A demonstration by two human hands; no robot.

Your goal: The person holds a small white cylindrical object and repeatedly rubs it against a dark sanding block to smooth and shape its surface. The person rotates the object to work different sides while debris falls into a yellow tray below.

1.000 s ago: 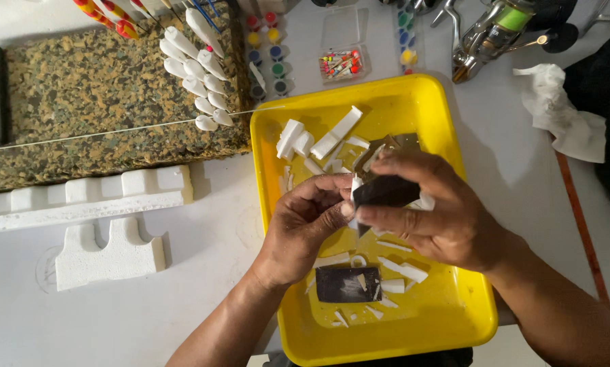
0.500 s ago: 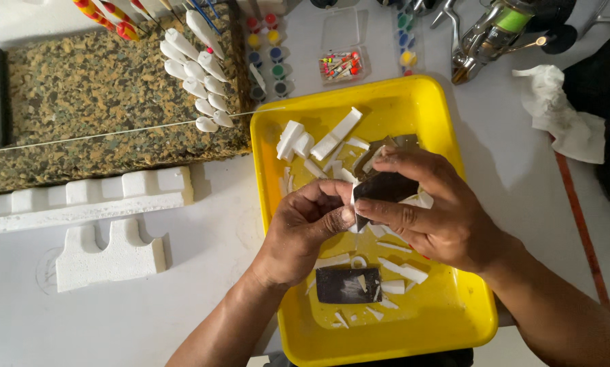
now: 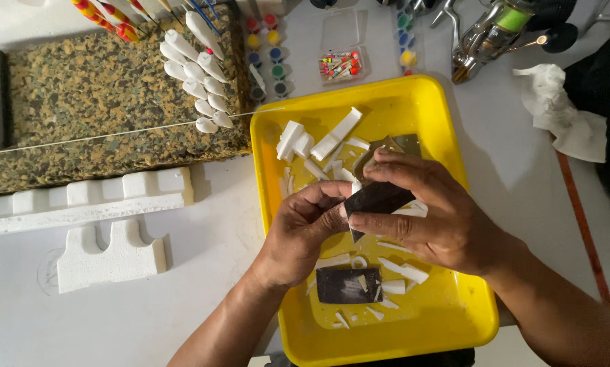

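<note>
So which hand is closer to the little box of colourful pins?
The right. The right hand sits below the pin box, its fingertips reaching up the yellow tray towards it. The left hand is lower and further left, pinching the dark piece.

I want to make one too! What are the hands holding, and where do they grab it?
The right hand pinches a folded dark sheet, probably sandpaper, by its edges. The left hand presses fingertips against its end; whatever it holds is hidden.

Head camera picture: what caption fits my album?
Two hands rub dark sandpaper on a small piece over a yellow tray.
</note>
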